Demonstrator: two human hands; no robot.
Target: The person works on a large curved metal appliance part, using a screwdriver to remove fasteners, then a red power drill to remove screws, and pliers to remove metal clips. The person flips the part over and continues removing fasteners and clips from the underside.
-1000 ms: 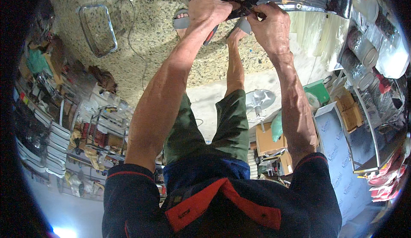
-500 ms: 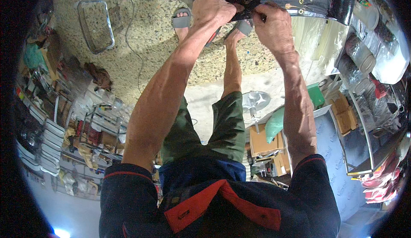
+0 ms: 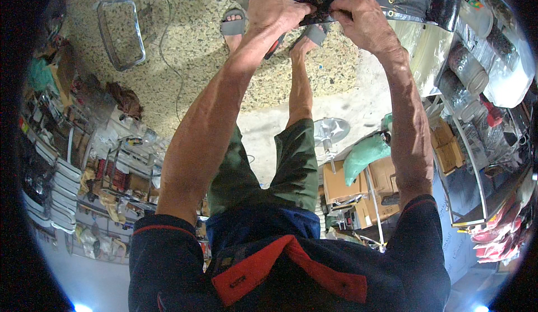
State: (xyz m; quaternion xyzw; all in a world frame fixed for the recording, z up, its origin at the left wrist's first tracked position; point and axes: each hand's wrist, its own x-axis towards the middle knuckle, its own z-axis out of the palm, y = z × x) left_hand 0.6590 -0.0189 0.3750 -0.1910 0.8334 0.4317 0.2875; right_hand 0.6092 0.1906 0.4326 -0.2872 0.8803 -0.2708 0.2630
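A black padded panel [image 3: 409, 1] with brass eyelets [image 3: 391, 0] lies across the top of the view. My left hand [image 3: 274, 9] is closed on a dark piece [image 3: 318, 6] at its lower edge, thumb pointing right. A red-and-black tool handle [image 3: 273, 47] shows just below that hand; I cannot make out whether it is held. My right hand [image 3: 367, 20] has its fingers bent and pinched at the same edge, right of the dark piece; what they grip is mostly hidden.
My sandalled feet [image 3: 232, 26] rest on speckled flooring [image 3: 207, 88]. A chrome frame [image 3: 119, 34] and cable lie at left. Round metal base [image 3: 330, 130], cardboard boxes [image 3: 344, 183], green bag [image 3: 364, 158], racks of goods [image 3: 73, 183] and plastic-wrapped items [image 3: 504, 82] surround me.
My right hand and forearm have shifted right and slightly up along the edge. My left hand stays at the dark piece with little movement.
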